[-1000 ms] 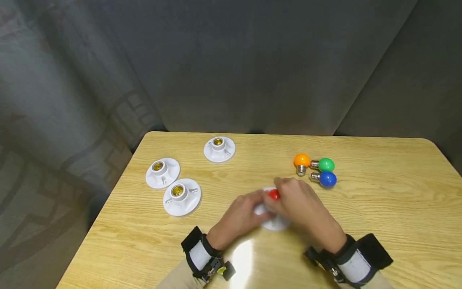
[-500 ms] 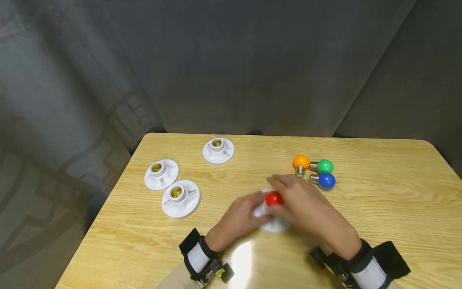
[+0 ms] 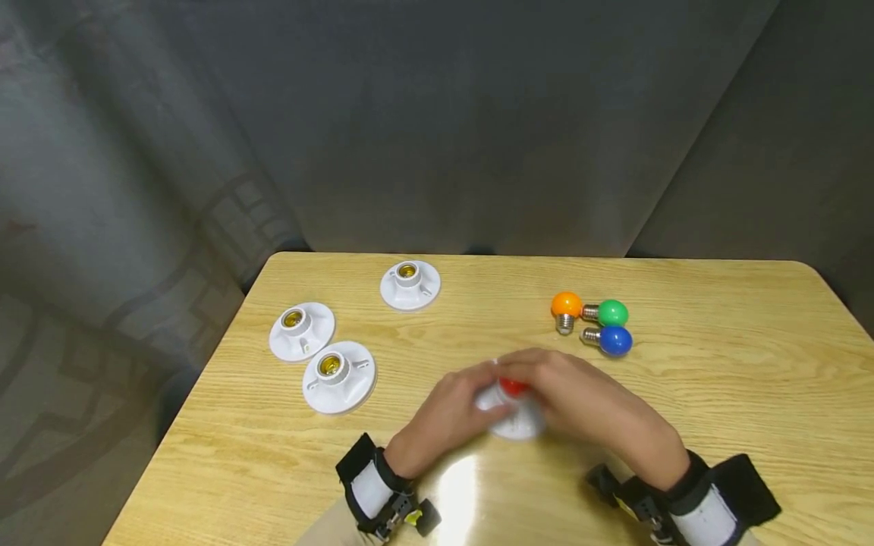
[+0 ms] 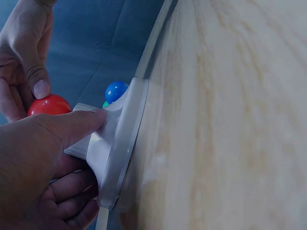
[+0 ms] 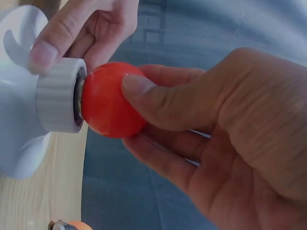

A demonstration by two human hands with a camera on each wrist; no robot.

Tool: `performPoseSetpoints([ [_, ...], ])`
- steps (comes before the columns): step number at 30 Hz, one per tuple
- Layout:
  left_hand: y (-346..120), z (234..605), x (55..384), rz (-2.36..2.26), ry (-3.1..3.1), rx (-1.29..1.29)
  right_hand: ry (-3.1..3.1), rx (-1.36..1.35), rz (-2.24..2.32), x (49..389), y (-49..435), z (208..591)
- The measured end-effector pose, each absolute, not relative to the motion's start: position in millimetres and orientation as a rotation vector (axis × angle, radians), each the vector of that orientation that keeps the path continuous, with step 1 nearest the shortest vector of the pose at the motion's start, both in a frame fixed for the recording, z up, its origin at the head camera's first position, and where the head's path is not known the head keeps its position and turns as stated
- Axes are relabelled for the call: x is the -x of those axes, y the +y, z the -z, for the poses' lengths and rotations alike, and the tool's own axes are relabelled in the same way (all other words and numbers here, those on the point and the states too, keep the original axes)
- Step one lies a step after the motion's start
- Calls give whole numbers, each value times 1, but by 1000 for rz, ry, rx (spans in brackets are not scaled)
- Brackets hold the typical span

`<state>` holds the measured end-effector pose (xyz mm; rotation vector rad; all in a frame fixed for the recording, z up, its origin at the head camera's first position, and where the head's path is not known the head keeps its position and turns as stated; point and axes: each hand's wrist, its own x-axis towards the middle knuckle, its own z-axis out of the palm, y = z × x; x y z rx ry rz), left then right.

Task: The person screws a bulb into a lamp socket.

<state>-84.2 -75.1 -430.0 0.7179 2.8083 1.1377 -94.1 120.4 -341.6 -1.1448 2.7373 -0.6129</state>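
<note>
Head view: nearest on the worktop (image 3: 259,470), the left hand (image 3: 449,409) grips the white socket (image 3: 517,429); the right hand (image 3: 576,388) grasps the red bulb (image 5: 108,105), its base in that socket's mouth. Beyond, left: second socket (image 3: 347,392), third socket (image 3: 317,334); right: blue bulb (image 3: 617,341), green bulb (image 3: 613,313), orange bulb (image 3: 567,305). Farthest: fourth socket (image 3: 416,297).

Right hand (image 3: 570,388): fingers lowered over red bulb (image 5: 106,103), in head view covering more than half a second ago.
</note>
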Motion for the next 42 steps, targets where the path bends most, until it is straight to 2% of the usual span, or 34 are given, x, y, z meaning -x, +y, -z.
performPoseSetpoints([
  [36,-74,433,85,-1111,2862,-789,3082,926,608,93,105,354],
  [42,-74,434,85,-1109,2851,-777,3059,962,546,93,108,353],
])
